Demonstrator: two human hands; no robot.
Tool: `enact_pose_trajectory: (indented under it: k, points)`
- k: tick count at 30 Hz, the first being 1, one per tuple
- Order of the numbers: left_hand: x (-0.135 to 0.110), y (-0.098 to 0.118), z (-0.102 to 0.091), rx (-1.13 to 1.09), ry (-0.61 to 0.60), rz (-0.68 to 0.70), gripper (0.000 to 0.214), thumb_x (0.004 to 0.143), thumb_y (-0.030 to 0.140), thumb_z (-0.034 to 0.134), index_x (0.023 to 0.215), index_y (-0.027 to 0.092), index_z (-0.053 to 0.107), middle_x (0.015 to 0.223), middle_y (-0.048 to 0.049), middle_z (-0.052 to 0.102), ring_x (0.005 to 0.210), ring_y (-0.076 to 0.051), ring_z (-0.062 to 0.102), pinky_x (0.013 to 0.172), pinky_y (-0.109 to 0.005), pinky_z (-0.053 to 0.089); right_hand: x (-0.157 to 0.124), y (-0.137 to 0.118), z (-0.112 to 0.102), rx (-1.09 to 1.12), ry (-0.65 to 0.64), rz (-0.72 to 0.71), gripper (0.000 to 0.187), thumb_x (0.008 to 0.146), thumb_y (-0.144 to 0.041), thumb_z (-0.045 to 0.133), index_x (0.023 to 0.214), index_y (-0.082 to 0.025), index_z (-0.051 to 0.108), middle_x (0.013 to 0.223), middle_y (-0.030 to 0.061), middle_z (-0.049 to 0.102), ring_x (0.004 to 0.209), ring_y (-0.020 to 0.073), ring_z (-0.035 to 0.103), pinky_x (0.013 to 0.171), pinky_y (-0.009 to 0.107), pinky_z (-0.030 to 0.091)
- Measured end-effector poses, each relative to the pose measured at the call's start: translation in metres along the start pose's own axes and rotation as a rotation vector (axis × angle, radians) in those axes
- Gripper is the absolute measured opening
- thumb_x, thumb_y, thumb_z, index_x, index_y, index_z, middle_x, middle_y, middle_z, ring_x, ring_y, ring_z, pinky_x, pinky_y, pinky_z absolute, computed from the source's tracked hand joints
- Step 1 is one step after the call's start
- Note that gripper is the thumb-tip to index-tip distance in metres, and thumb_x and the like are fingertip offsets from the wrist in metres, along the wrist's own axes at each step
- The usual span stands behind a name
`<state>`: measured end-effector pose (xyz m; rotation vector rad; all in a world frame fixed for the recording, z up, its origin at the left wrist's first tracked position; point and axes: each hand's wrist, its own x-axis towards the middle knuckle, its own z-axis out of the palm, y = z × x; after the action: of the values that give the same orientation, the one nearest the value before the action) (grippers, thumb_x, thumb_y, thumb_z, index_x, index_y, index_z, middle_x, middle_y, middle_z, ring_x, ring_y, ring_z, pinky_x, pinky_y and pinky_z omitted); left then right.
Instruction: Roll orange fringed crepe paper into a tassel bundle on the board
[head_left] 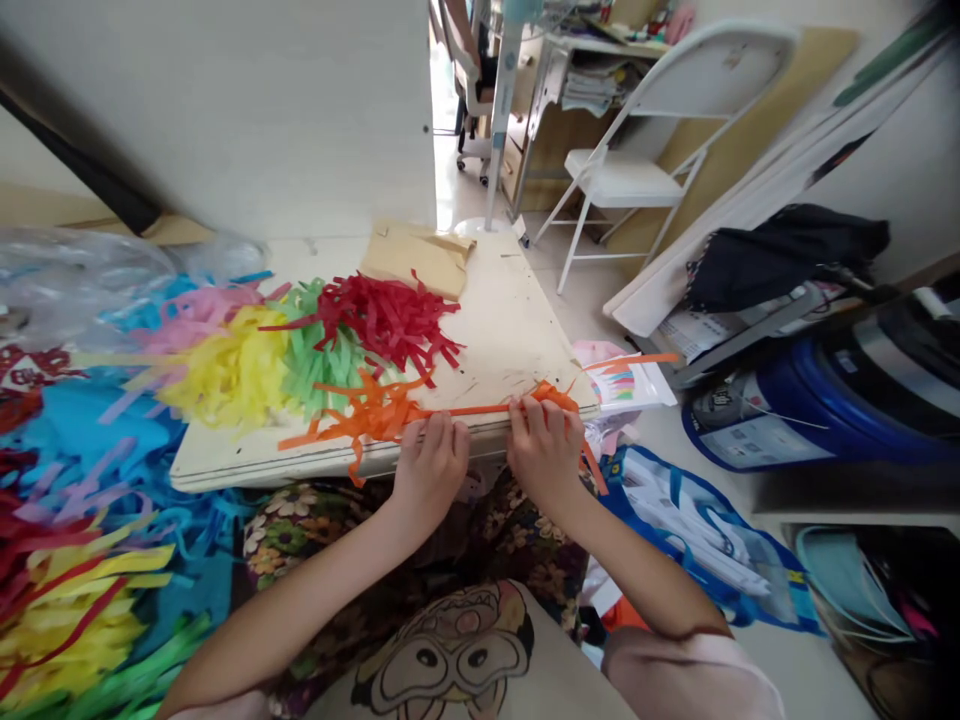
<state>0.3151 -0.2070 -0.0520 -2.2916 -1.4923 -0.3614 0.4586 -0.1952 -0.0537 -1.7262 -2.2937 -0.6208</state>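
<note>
A printed cartoon face on the person's shirt [450, 650] is lying nearest the lens, at six o'clock, with a floral cloth [300, 520] just above it. Two bare forearms are reaching up from there to the near edge of the low board [517, 340]. The left hand [429, 468] is curling closed, fingertips pinching the orange paper strip [480, 409]; the right hand [544, 448] is likewise closing down on the same strip, just to the three o'clock side. The strip is lying flat along the board's front edge, its long axis running from nine to three o'clock, one end joining the orange tangle [367, 412], the other poking past the right hand at the board's corner.

Four more heaps are sitting behind it toward eleven o'clock: red [382, 315], green [319, 350], yellow [232, 370] and pink [195, 315]. The board's right half is showing bare surface toward one o'clock, up to a piece of cardboard [416, 258]. One white folding chair [637, 150] is standing well apart at one o'clock. More coloured strips [67, 560] are crowding the floor at eight o'clock.
</note>
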Motion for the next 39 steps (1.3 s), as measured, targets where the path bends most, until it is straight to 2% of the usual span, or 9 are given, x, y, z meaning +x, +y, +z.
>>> enact_pose_trajectory:
  k: [9,13,15,20,24,26,30,35,39]
  points:
    - [0.000,-0.012,-0.007,-0.034,0.045,0.083,0.023,0.077,0.008,0.035,0.082,0.018,0.055,0.067,-0.0035,0.059,0.074,-0.018,0.049,0.071,-0.036,0.028,-0.015,0.013,0.007,-0.081,0.196,-0.064,0.022,0.079,-0.013,0.039,0.085,-0.019,0.059,0.095,0.0033,0.057,0.089,0.0187,0.040,0.079,0.037,0.021]
    - [-0.006,-0.007,-0.020,-0.071,0.011,0.154,0.027,0.076,0.009,0.037,0.092,0.018,0.056,0.071,-0.0054,0.058,0.074,-0.019,0.049,0.069,-0.035,0.028,-0.024,0.018,-0.015,-0.103,0.163,-0.238,0.021,0.075,-0.011,0.042,0.080,-0.020,0.060,0.095,0.0018,0.056,0.088,0.0185,0.040,0.082,0.038,0.020]
    - [-0.011,-0.008,-0.032,-0.173,-0.144,0.242,0.027,0.072,0.009,0.042,0.093,0.017,0.056,0.074,-0.0065,0.058,0.077,-0.021,0.048,0.071,-0.038,0.028,-0.032,0.021,-0.034,-0.070,0.019,-0.346,0.018,0.072,-0.012,0.046,0.076,-0.019,0.061,0.089,0.0027,0.056,0.083,0.0193,0.040,0.081,0.038,0.020]
    - [-0.020,-0.016,-0.055,-0.688,-0.709,0.575,0.023,0.069,0.012,0.045,0.080,0.025,0.061,0.067,-0.0014,0.055,0.072,-0.016,0.048,0.074,-0.036,0.029,-0.044,0.023,-0.076,0.265,-0.483,-0.687,0.009,0.063,-0.017,0.055,0.055,-0.018,0.059,0.068,0.0027,0.053,0.072,0.0180,0.039,0.070,0.036,0.023]
    - [-0.020,-0.020,-0.043,-1.171,-1.114,0.723,0.026,0.068,0.015,0.048,0.090,0.019,0.060,0.065,-0.0006,0.055,0.062,-0.011,0.048,0.067,-0.027,0.035,-0.032,0.020,-0.075,0.631,-0.814,-0.843,0.005,0.057,-0.018,0.059,0.053,-0.016,0.057,0.068,0.0000,0.055,0.069,0.0137,0.039,0.065,0.031,0.024]
    - [-0.022,-0.024,-0.031,-1.482,-1.208,0.729,0.028,0.068,0.020,0.050,0.093,0.014,0.060,0.065,-0.0023,0.054,0.060,-0.011,0.047,0.061,-0.023,0.037,-0.023,0.018,-0.066,0.867,-0.906,-0.861,0.007,0.055,-0.019,0.061,0.052,-0.015,0.056,0.070,-0.0011,0.054,0.070,0.0120,0.040,0.065,0.029,0.027]
    - [-0.028,-0.030,-0.015,-2.000,-1.061,0.391,0.023,0.065,0.024,0.058,0.087,0.017,0.063,0.066,-0.0019,0.053,0.061,-0.010,0.045,0.058,-0.021,0.037,-0.008,0.013,-0.048,1.417,-0.900,-0.728,0.006,0.061,-0.015,0.055,0.056,-0.012,0.054,0.069,-0.0007,0.049,0.068,0.0091,0.044,0.066,0.024,0.034]
    - [-0.030,-0.023,-0.008,-2.434,-0.678,-0.230,0.019,0.054,0.020,0.069,0.072,0.020,0.063,0.062,0.0016,0.056,0.056,-0.007,0.050,0.054,-0.017,0.039,-0.004,0.001,-0.041,1.787,-0.779,-0.261,0.012,0.065,-0.023,0.056,0.062,-0.011,0.054,0.066,-0.0004,0.048,0.061,0.0083,0.045,0.058,0.023,0.036]
    - [-0.026,-0.018,-0.002,-2.445,-0.517,-0.355,0.023,0.052,0.017,0.070,0.073,0.019,0.061,0.057,0.0031,0.057,0.051,-0.005,0.051,0.051,-0.013,0.039,-0.008,-0.009,-0.032,1.868,-0.799,0.065,0.023,0.061,-0.033,0.061,0.060,-0.011,0.053,0.055,-0.0033,0.047,0.052,0.0064,0.040,0.049,0.021,0.031]
